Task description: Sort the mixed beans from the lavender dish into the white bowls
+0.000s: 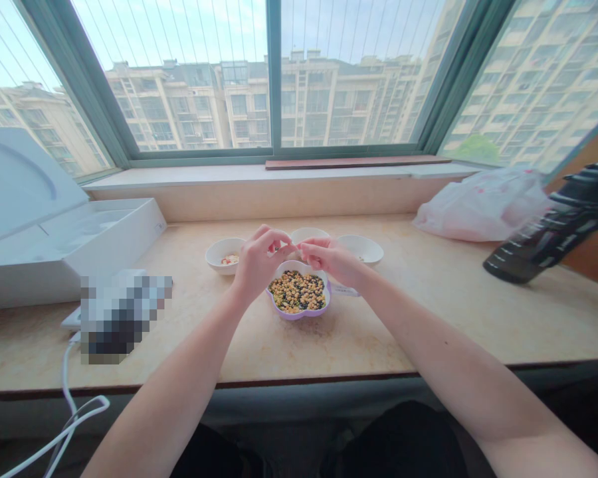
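A purple-and-white scalloped bowl full of mixed yellow and dark beans stands on the counter in front of me. Above its far rim, my left hand and my right hand meet with their fingers pinched close together. Whatever lies between the fingertips is too small to make out. Behind the hands are three white bowls: a left one with some reddish and pale bits in it, a middle one partly covered by my hands, and a right one with a few small bits.
An open white box and a blurred-out device with a white cable sit at the left. A white plastic bag and a tilted dark bottle are at the right. The windowsill bounds the counter at the back.
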A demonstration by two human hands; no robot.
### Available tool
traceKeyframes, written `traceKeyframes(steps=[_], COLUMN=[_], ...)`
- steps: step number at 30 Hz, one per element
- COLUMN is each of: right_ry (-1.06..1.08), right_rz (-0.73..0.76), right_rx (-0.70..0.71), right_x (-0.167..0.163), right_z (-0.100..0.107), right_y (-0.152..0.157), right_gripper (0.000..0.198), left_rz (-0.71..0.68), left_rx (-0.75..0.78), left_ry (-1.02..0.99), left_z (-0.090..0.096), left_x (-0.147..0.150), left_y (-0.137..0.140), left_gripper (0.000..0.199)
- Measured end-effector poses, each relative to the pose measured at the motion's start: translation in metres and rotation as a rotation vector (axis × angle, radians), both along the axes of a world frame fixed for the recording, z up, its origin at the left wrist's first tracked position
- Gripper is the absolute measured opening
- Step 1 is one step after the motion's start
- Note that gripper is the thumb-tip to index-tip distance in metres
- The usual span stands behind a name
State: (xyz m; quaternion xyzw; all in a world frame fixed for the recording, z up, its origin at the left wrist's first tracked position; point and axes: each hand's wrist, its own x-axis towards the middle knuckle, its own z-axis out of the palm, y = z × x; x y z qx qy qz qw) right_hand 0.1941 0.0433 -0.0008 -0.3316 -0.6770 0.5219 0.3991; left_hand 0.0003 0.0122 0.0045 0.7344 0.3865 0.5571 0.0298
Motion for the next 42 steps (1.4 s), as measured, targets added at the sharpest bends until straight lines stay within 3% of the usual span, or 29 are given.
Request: traceKeyframes(steps=[7, 15, 18, 20, 24, 29, 34, 42], right_ry=[0.069, -0.045, -0.13, -0.223, -0.401, -0.446, -0.501, -0.706], right_rz=[0.182, 0.132, 0.046, -0.075, -0.331, -0.48, -0.589, -0.631], right_rx=[-0.171, -0.095, 0.0, 0.163, 0.496, 0.536, 0.538, 0.603], right_x=[0.001, 0.002, 0.0, -0.001, -0.001, 0.005, 0.012, 0.023], right_z=[0.002, -0.001, -0.002, -0.002, -0.002, -0.004, -0.01, -0.018], right_y=[-0.005, -0.001, -0.001, -0.001, -0.001, 0.007, 0.02, 0.032], right_gripper=[0.032, 0.03, 0.03, 0.027, 0.021, 0.022, 0.022, 0.028], left_rz=[-0.106, -0.08, -0.022, 0.012, 0.028, -0.058, -0.245, -0.414], left_rx=[-0.108, -0.154, -0.193, -0.236, -0.336, -0.414, -0.437, -0.661], left_ry=[0.127, 0.228, 0.276, 0.299, 0.371, 0.49, 0.571, 0.767], left_z=[-0.004, -0.009, -0.011, -0.012, -0.01, -0.004, -0.004, 0.001], left_x=[0.002, 0.001, 0.001, 0.0, 0.0, 0.003, 0.004, 0.006], left_y=[0.001, 0.006, 0.008, 0.008, 0.006, -0.002, -0.003, -0.01], left_gripper=[0.004, 0.015, 0.03, 0.035, 0.025, 0.018, 0.018, 0.008])
